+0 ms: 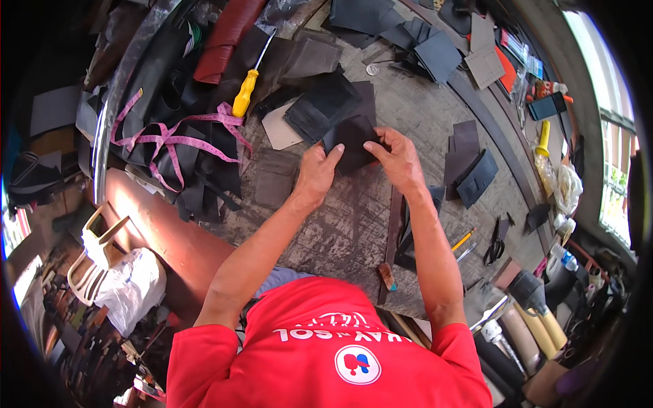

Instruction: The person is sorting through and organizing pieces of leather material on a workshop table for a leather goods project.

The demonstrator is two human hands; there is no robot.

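Observation:
Between both hands is a dark brown leather piece [355, 143], held above the worktable [320, 234]. My left hand [317, 171] pinches its near left edge, thumb on top. At its right edge, my right hand [400, 162] grips it with the thumb on top and fingers curled behind. Just beyond lie black leather pieces [324, 102], overlapping a light beige piece [277, 130]. More cut leather [477, 178] rests to the right of my right hand. Fingers under the held piece are partly hidden.
Left lie a yellow-handled screwdriver [245, 94], a pink measuring tape [197, 141] and a red roll [228, 44]. Scissors [496, 246] and a yellow pencil [464, 239] lie right of my right forearm. Dark leather panels [435, 56] cover the far side. A plastic chair [92, 275] stands lower left.

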